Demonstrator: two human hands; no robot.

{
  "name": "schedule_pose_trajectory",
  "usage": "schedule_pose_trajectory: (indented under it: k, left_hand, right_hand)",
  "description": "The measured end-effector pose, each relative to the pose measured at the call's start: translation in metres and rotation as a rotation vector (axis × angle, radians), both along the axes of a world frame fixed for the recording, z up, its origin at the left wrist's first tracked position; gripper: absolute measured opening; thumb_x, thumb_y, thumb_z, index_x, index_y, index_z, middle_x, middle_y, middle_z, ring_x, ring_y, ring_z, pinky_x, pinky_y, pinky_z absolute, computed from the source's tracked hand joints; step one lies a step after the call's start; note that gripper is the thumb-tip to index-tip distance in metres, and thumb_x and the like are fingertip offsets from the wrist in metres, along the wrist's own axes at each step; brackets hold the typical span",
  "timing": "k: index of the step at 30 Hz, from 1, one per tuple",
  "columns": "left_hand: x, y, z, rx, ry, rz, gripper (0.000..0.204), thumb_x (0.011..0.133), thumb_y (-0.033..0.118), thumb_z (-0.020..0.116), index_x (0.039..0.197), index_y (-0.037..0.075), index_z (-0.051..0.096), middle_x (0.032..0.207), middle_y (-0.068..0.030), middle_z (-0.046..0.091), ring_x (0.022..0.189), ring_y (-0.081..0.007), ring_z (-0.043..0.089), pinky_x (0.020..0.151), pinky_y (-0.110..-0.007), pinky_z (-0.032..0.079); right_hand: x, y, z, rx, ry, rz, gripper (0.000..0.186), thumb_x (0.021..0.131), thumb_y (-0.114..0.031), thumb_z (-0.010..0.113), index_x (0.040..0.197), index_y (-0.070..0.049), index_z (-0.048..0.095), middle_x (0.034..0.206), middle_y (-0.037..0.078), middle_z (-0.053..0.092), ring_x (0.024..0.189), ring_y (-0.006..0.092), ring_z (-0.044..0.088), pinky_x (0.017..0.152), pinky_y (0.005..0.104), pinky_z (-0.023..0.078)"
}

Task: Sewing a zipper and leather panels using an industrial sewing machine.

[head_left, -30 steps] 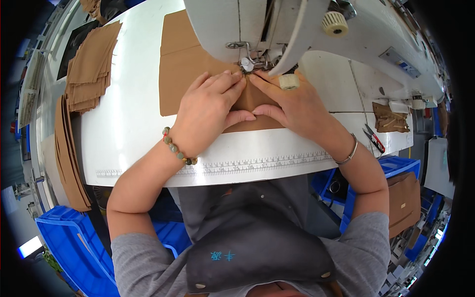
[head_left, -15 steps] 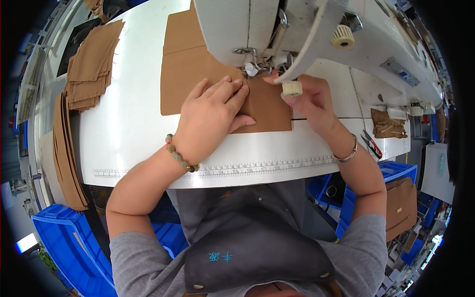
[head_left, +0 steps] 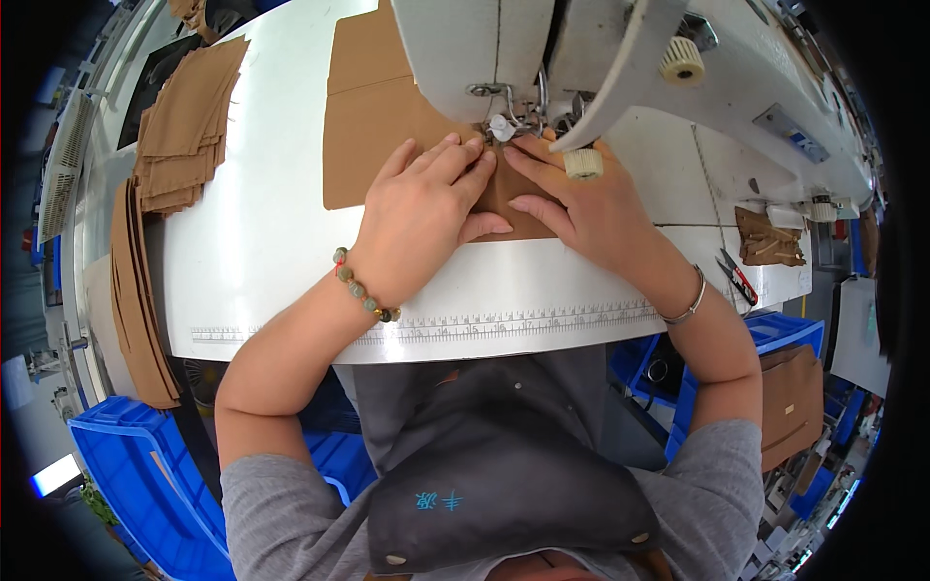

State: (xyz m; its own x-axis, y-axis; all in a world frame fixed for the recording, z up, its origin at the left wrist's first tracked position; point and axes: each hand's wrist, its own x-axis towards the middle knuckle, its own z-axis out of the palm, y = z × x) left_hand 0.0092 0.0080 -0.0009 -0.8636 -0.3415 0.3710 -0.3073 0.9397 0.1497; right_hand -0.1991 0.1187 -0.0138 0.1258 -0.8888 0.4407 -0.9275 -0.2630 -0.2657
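Note:
A brown fabric piece (head_left: 373, 136) lies flat on the white sewing table (head_left: 262, 242), running under the presser foot (head_left: 502, 126) of a white sewing machine (head_left: 601, 48). My left hand (head_left: 421, 218) presses flat on the fabric just left of the foot, fingers together and pointing at it. My right hand (head_left: 581, 208) presses on the fabric to the right of the foot, fingertips next to the needle area. A bead bracelet is on my left wrist, a metal bangle on my right.
A stack of brown cut pieces (head_left: 184, 121) lies at the table's far left, more hang over the left edge (head_left: 136, 290). Small snips (head_left: 736, 276) and a brown scrap (head_left: 770, 237) sit at right. Blue bins (head_left: 136, 465) stand below.
Both hands have slid the fabric forward toward the presser foot. My right hand, earlier partly behind the machine head, now lies flat beside my left.

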Motion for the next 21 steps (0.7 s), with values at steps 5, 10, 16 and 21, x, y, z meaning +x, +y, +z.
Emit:
schedule_pose_trajectory:
  k: [5,10,16,21]
  left_hand:
    - [-0.0015,-0.0029,-0.0012,-0.012,0.013,-0.010,0.065,0.081,0.048,0.076,0.129,0.004,0.071,0.122,-0.0058,0.070,0.110,-0.0254,0.066,0.105,-0.044,0.049]
    - [-0.0025,-0.0035,-0.0009,-0.002,0.018,-0.021,0.064,0.080,0.048,0.077,0.127,0.004,0.072,0.124,-0.0061,0.070,0.110,-0.0256,0.067,0.105,-0.042,0.049]
    - [-0.0014,-0.0033,-0.0018,0.042,-0.044,-0.012,0.062,0.085,0.049,0.073,0.128,0.004,0.071,0.134,-0.0079,0.067,0.130,-0.0273,0.061,0.110,-0.050,0.046]
    - [-0.0027,-0.0045,-0.0025,0.038,-0.045,-0.011,0.061,0.085,0.048,0.074,0.128,0.004,0.072,0.134,-0.0077,0.067,0.129,-0.0275,0.061,0.110,-0.050,0.046]
  right_hand:
    - [0.0000,-0.0012,0.0005,-0.007,0.037,-0.015,0.041,0.087,-0.034,0.077,0.116,-0.006,0.072,0.112,0.012,0.072,0.113,0.0309,0.065,0.113,0.0494,0.043]
    - [-0.0011,-0.0024,-0.0004,0.001,0.041,-0.009,0.038,0.088,-0.033,0.077,0.114,-0.005,0.072,0.111,0.012,0.072,0.116,0.0308,0.065,0.114,0.0499,0.043]
    - [-0.0008,-0.0012,0.0013,-0.024,-0.011,-0.002,0.037,0.089,-0.032,0.075,0.115,-0.005,0.072,0.114,0.011,0.072,0.120,0.0299,0.063,0.114,0.0510,0.042]
    - [-0.0010,-0.0043,0.0031,0.006,0.015,-0.022,0.037,0.089,-0.031,0.076,0.118,-0.008,0.072,0.118,0.011,0.072,0.123,0.0285,0.062,0.115,0.0501,0.041]
